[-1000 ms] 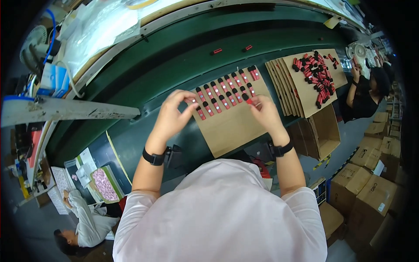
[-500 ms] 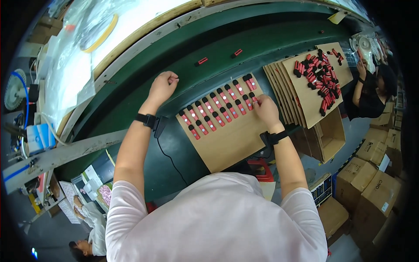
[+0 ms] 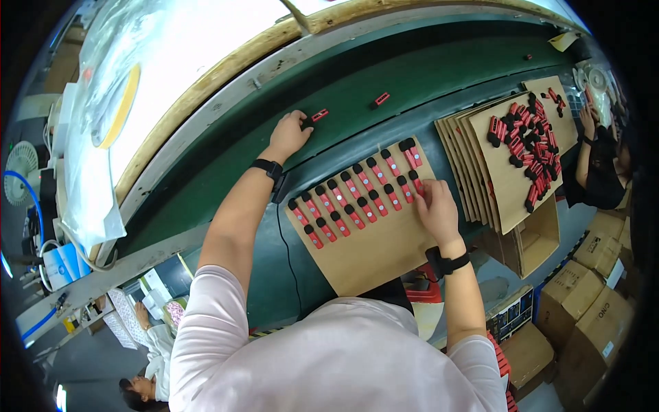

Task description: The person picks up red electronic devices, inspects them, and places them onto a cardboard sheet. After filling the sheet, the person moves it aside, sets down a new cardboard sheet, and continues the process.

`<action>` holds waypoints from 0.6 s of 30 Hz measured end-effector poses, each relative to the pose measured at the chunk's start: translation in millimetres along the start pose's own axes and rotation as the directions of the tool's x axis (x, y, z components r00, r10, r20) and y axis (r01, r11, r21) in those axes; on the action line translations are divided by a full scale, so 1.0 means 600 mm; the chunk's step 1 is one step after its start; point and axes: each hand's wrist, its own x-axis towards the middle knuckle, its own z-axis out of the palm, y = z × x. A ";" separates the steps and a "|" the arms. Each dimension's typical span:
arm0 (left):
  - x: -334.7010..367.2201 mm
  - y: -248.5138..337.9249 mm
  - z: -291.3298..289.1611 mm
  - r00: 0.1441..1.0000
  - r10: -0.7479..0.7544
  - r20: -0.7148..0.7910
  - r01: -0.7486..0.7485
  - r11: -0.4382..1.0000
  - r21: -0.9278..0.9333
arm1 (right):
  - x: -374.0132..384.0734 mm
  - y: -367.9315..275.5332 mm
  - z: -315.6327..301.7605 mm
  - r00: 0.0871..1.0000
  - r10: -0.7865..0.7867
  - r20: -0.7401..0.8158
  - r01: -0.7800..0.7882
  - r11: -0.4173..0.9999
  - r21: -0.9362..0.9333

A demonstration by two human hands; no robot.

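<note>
Two slanted rows of small red pieces with black rounded tops, like little foam-capped microphones, lie on a brown cardboard sheet. My right hand is at the right end of the nearer row, its thumb and fingers closed on the lower end of a red piece. My left hand reaches over the green surface beyond the sheet, fingers parted. Its fingertips are beside the black end of a loose red piece; whether they touch is unclear. Another loose red piece lies farther right.
A stack of cardboard sheets at right bears a heap of red pieces. A raised wooden-edged ledge runs along the far side. A black cable hangs from my left wristband. Co-workers sit at far right and lower left; cartons stand at right.
My left hand has moved right toward the loose red piece, and its curled fingers have parted. My right hand stays at the nearer row's end. The whole view has shifted slightly.
</note>
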 end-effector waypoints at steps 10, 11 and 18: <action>-0.001 -0.030 -0.003 0.993 -0.117 0.017 0.118 0.992 -0.043 | -0.035 -0.061 -0.045 0.996 -0.075 -0.046 0.083 0.977 0.196; -0.016 -0.034 -0.008 0.993 -0.119 0.001 0.118 0.984 -0.134 | -0.039 -0.077 -0.047 0.995 -0.085 -0.045 0.093 0.965 0.244; -0.208 0.114 -0.124 1.000 -0.028 0.007 0.027 0.813 -0.582 | -0.061 -0.201 -0.061 0.988 -0.149 -0.037 0.149 0.873 0.463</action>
